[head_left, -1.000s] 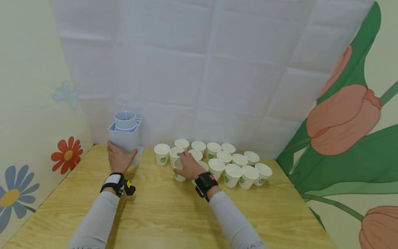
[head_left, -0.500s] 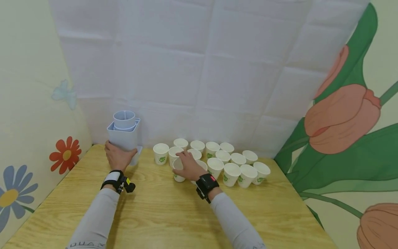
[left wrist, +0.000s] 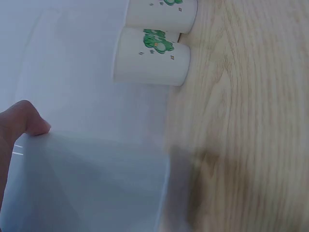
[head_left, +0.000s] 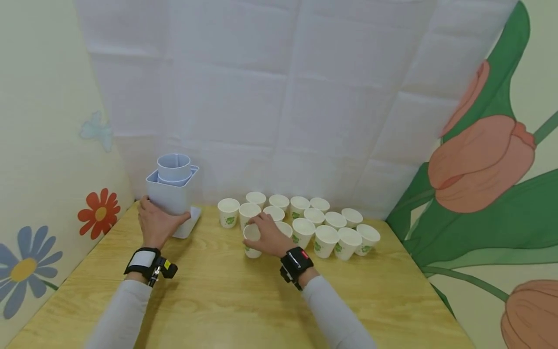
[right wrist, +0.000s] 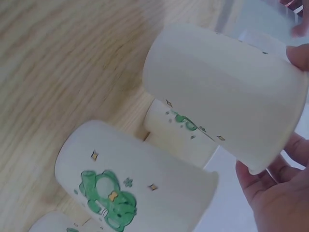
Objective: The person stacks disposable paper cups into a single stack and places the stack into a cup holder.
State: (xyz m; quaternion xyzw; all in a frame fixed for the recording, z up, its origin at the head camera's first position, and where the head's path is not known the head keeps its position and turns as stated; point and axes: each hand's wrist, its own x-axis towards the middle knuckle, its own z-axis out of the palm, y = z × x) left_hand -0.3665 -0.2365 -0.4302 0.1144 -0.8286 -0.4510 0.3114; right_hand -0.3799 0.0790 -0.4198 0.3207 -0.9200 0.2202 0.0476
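My left hand (head_left: 158, 225) grips the lower part of a light blue square plastic container (head_left: 167, 196), thumb on its right side. A round cylinder (head_left: 173, 167) of the same colour pokes out of its top, and a flat blue flange (head_left: 188, 228) shows at its foot. In the left wrist view the container's smooth wall (left wrist: 96, 188) fills the lower left. My right hand (head_left: 272, 237) pinches the rim of a white paper cup (right wrist: 222, 92) at the front left of a cup group, thumb and fingers on opposite sides. Whether this cup touches the table cannot be told.
Several white paper cups (head_left: 326, 242) with green prints stand close together to the right, mouths up. One cup (head_left: 228, 213) at the group's left end is nearest the container. A white sheet (head_left: 244, 97) hangs behind the wooden table (head_left: 226, 300); painted walls flank it.
My left hand has shifted slightly left and towards me with the blue container, and more of the flange shows. The right hand keeps its pinch on the cup, almost in place.
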